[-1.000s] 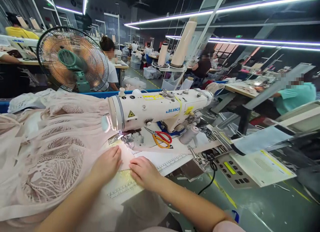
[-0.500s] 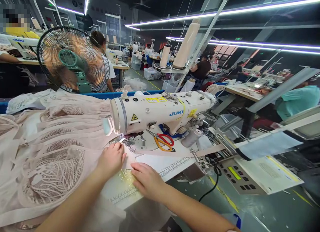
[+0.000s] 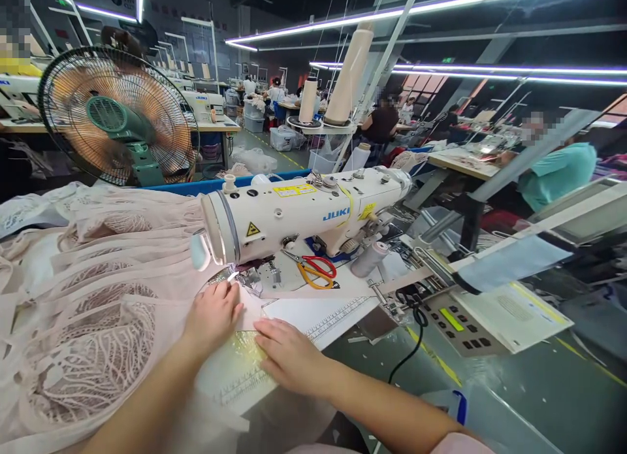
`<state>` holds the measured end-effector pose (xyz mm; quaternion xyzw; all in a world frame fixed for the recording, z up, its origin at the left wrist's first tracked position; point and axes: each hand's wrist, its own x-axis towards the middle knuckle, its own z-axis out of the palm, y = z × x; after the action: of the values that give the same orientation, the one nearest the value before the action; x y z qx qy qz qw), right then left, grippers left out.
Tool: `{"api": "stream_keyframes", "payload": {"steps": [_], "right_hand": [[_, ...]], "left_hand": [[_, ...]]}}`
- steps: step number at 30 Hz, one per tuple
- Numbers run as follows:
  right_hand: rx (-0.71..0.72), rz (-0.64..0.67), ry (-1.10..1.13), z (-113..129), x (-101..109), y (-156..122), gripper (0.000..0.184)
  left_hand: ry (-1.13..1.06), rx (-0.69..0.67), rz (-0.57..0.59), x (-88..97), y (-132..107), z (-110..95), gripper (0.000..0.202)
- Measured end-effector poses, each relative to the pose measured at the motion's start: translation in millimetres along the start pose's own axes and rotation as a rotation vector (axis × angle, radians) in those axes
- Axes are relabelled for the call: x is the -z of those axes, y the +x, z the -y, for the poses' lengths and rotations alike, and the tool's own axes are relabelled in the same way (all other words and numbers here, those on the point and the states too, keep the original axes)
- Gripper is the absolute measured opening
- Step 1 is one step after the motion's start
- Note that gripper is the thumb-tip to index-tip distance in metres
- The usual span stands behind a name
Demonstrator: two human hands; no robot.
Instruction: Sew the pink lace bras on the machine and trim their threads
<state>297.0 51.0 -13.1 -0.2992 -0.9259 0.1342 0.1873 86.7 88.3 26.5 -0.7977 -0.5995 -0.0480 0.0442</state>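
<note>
Pale-pink, thin fabric piece (image 3: 249, 311): on the white, ruler-marked table (image 3: 313, 310), near its front edge, before the white, long-armed sewing machine (image 3: 274, 215). Your left hand (image 3: 213, 313), right hand (image 3: 289, 355): fingers extended on it, seemingly steadying it; whether pinching, cannot tell.

From the right hand (image 3: 290, 356), a strip of white tabletop with a printed ruler (image 3: 333, 320) leaves a way toward two o'clock, ending at a metal bracket (image 3: 381, 297). Scissors (image 3: 316, 272) lie in the way at one o'clock, a grey thread cone (image 3: 369, 260) beyond them. The sewing machine (image 3: 294, 212) blocks twelve. Piled pale lace garments (image 3: 98, 349) fill eight to ten from the left hand (image 3: 210, 315).
</note>
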Motion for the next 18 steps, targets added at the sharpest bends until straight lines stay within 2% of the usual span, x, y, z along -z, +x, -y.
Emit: {"api": "stream_keyframes", "payload": {"steps": [8, 18], "right_hand": [[-0.023, -0.017, 0.008, 2, 0, 2, 0.032], [-0.011, -0.056, 0.008, 2, 0, 5, 0.031]], "left_hand": [[0.046, 0.049, -0.02, -2.4, 4, -12, 0.046], [0.025, -0.049, -0.033, -6.0, 1, -9, 0.041]]}}
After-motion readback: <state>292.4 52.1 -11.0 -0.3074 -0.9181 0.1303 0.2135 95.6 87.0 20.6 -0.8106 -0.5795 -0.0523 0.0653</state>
